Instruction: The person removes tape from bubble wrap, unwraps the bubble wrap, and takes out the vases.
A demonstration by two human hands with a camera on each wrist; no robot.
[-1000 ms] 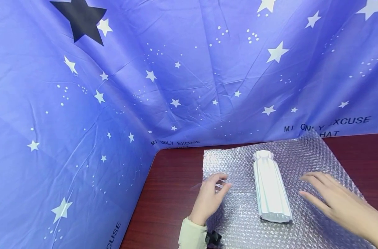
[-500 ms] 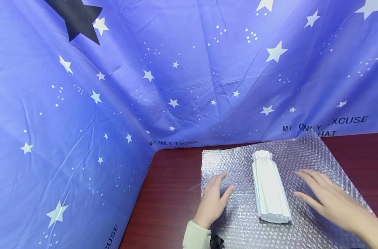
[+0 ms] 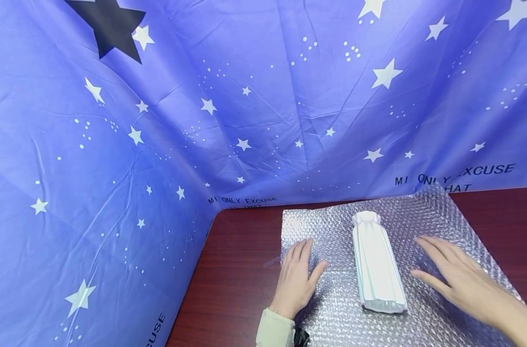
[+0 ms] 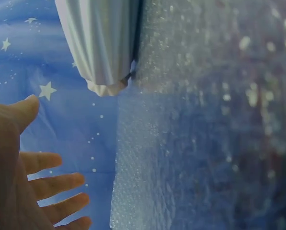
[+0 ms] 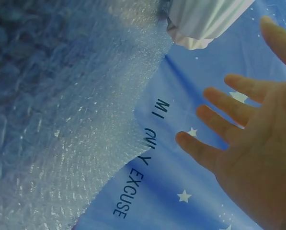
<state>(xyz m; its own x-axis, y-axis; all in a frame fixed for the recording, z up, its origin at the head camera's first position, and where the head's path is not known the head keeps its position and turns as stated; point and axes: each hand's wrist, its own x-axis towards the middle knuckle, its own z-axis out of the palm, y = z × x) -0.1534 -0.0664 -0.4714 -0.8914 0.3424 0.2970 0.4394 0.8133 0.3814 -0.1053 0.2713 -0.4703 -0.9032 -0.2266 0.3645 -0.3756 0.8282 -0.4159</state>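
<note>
My left hand (image 3: 293, 279) and right hand (image 3: 460, 277) are both empty, fingers extended, one on either side of the white fluted vase (image 3: 378, 262) and apart from it, at the lower right of the head view. The vase lies on its side on bubble wrap (image 3: 332, 308), neck toward the top of the frame. Beneath is the dark red bench (image 3: 228, 265); a blue starry curtain (image 3: 263, 96) fills the upper frame.
</note>
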